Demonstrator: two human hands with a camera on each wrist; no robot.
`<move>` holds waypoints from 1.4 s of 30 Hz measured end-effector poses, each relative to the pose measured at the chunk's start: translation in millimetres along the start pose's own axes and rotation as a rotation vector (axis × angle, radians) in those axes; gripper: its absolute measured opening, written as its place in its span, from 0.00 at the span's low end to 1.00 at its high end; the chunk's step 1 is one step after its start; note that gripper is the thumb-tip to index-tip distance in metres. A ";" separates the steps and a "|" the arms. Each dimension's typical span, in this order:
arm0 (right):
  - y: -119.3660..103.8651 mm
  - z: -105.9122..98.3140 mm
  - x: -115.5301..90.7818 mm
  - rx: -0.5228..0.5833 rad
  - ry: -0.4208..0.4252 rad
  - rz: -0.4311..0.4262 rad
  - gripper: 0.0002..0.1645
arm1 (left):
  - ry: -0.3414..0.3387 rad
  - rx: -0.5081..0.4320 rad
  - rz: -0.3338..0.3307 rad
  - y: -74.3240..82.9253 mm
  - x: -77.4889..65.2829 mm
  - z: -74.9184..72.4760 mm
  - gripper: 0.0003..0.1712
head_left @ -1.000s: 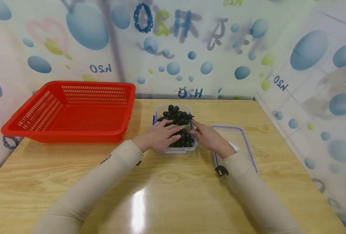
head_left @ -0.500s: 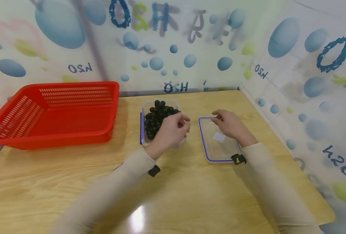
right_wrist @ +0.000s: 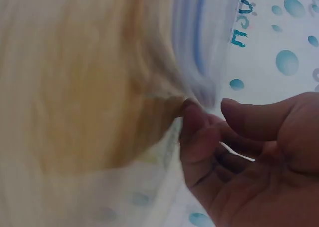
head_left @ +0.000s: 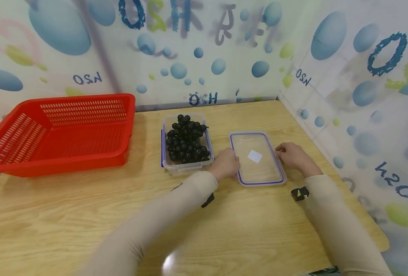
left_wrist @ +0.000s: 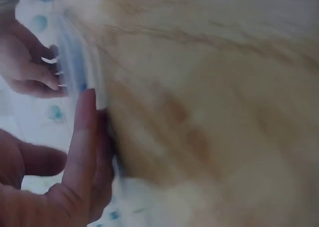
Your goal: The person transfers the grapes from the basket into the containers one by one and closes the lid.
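Observation:
A clear lid (head_left: 264,168) with a blue seal rim lies flat on the table, a small white label (head_left: 255,156) at its middle. My left hand (head_left: 225,164) touches its left edge; in the left wrist view the index finger (left_wrist: 83,122) meets the rim and the thumb (left_wrist: 47,160) stands apart. At the opposite edge is my right hand (head_left: 293,156). Its bent fingers (right_wrist: 197,137) touch the rim, the thumb (right_wrist: 254,120) a small gap away. Left of the lid, a clear box (head_left: 186,166) holds a bunch of dark grapes (head_left: 185,142).
A red perforated plastic basket (head_left: 86,143) stands on the left of the wooden table (head_left: 121,214). Walls printed with blue bubbles (head_left: 178,71) close off the back and the right side. A blue latch (head_left: 162,147) hangs at the box's left side.
Both hands have left the grapes in the box and moved right to the two sides of the lid. The view has shifted to the right.

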State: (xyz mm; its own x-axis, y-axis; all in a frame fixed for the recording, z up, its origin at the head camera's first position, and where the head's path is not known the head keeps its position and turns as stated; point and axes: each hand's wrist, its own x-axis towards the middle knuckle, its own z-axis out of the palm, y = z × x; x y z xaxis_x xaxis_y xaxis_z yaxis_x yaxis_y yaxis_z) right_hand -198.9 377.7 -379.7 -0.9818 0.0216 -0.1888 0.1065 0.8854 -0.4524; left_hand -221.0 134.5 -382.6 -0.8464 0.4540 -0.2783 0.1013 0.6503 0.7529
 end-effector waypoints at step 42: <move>-189.4 5.2 57.0 0.732 -0.051 -0.224 0.15 | 0.250 -0.275 0.028 -80.4 -73.2 -218.9 0.17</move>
State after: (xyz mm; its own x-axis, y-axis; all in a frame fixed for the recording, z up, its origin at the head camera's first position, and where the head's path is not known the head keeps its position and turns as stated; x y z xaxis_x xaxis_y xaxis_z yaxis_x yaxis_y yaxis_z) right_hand -274.3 208.9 -309.3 -0.9856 -0.1595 -0.0565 0.0002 0.3325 -0.9431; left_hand -281.6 -84.3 -292.2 -0.9503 0.2844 -0.1266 0.0107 0.4363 0.8997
